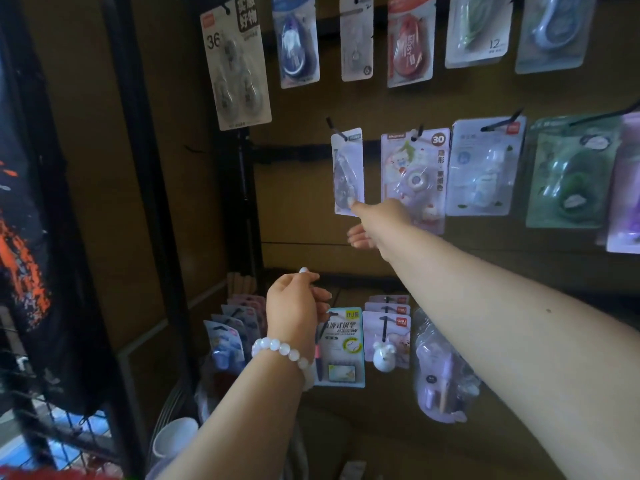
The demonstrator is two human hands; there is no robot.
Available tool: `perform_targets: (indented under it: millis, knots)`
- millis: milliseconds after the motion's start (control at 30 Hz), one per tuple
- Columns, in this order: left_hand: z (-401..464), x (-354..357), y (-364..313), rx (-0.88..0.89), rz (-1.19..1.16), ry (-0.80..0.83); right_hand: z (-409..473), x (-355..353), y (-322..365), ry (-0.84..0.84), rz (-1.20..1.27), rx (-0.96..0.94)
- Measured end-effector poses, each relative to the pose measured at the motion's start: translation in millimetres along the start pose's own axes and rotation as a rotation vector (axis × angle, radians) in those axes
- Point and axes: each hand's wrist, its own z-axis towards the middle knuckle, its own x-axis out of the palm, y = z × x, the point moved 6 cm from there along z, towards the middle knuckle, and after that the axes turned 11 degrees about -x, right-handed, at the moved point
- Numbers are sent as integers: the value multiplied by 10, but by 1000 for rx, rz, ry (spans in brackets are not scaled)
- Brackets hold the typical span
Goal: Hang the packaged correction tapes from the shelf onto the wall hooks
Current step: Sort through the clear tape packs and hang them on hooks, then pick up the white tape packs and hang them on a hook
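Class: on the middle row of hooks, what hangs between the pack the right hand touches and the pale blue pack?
Head view: the cartoon pack marked 30, between the touched pack and the blue pack.

You have 1 view only, from the camera on your head, so nothing is shared with a second view. It faces forward at the wall (pixel 301 188) of hooks, close up, with wide-angle bending at the edges. Both your forearms reach in from the bottom edge, and the shelf (pixel 349 282) sits low, centre.

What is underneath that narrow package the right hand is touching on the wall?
Below the narrow package is bare brown wall, then the shelf's packages. The right hand covers its bottom corner, and some of the neighbouring pack.
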Motion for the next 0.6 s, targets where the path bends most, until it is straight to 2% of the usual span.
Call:
perform_targets:
  millis: [133,267,367,600]
  knots:
    - [-58,-92,208,-28,42,-41,-399,-136,-110,-45,92,-57]
    - [-186,-233,468,-40,65,-70,-980,-226,-284,25,171,-151]
    - [-219,-360,785,-79,107,-70,-1385,-235,-618,52,119,-178]
    - [-218,-710,1813,-279,214,-108,-1893,-71,-1966,144,83,86]
